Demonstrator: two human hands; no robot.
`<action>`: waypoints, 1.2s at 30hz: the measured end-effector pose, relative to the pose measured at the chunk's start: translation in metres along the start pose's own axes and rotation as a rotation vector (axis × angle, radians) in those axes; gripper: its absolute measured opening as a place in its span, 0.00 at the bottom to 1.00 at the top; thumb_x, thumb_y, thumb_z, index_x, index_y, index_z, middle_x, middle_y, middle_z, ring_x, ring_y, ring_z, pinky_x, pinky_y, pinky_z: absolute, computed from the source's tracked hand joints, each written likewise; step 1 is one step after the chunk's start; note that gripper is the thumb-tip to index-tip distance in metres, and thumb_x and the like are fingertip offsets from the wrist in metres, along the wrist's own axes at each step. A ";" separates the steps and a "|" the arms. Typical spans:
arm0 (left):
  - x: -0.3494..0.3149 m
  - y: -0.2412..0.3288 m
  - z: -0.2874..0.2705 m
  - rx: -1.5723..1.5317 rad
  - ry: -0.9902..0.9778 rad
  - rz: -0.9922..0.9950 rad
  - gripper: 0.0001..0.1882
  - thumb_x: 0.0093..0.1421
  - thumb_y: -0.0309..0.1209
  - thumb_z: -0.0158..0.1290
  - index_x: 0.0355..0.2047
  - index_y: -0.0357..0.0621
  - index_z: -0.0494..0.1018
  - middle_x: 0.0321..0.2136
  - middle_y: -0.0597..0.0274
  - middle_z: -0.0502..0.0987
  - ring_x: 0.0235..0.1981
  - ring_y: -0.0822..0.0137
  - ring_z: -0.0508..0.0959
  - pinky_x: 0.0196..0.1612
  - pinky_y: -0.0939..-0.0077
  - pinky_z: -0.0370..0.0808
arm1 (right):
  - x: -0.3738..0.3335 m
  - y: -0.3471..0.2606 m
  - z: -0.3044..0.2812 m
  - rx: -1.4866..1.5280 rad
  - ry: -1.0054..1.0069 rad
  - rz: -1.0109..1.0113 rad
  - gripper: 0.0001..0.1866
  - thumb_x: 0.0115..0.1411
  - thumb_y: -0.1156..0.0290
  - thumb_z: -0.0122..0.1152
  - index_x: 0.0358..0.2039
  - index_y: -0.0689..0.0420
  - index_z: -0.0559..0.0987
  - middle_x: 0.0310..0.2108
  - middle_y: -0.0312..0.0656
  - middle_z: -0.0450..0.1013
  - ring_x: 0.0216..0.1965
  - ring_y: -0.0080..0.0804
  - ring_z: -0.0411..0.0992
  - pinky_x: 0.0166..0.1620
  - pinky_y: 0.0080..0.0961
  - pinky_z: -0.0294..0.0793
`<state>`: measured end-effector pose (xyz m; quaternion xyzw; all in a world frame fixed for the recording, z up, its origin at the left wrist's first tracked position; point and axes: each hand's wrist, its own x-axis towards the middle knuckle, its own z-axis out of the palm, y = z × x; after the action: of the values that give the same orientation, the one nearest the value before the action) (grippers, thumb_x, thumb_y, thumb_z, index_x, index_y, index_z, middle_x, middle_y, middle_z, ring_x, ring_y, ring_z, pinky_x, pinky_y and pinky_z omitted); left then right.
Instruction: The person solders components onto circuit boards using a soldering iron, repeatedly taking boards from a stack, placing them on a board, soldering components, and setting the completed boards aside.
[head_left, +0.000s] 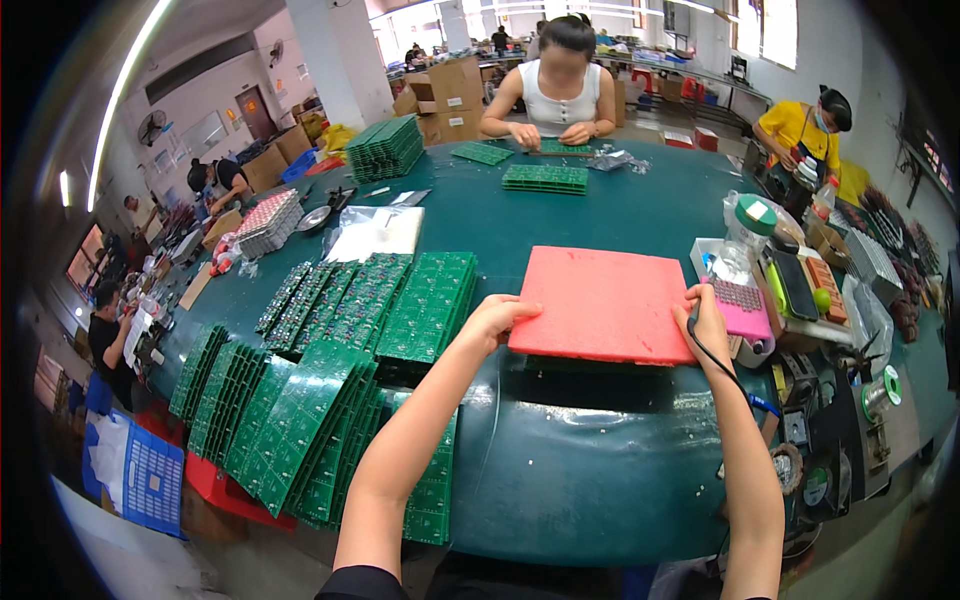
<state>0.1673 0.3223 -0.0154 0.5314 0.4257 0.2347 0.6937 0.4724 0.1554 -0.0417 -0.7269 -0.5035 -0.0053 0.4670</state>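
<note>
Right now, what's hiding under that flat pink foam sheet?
A thin, dark greenish strip peeks out beneath the flat pink foam sheet; everything else there is covered.

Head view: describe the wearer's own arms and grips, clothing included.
The left grip and right grip are ungloved hands. The forearms are bare; dark sleeves show at the lower edge. A dark cord lies against the right grip; whether worn is unclear.
</note>
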 end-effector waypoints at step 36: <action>-0.191 -0.091 0.032 1.254 -0.484 1.031 0.18 0.42 0.22 0.58 0.36 0.52 0.75 0.46 0.71 0.75 0.34 0.62 0.71 0.36 0.68 0.67 | -0.233 -0.026 -0.159 -0.073 -0.596 -0.520 0.09 0.50 0.74 0.61 0.33 0.53 0.72 0.48 0.38 0.76 0.53 0.43 0.72 0.50 0.38 0.77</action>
<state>0.0821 0.1266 -0.0335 0.9811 0.0211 0.1218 0.1487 0.4119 -0.1208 -0.0459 -0.5610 -0.7836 0.0698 0.2574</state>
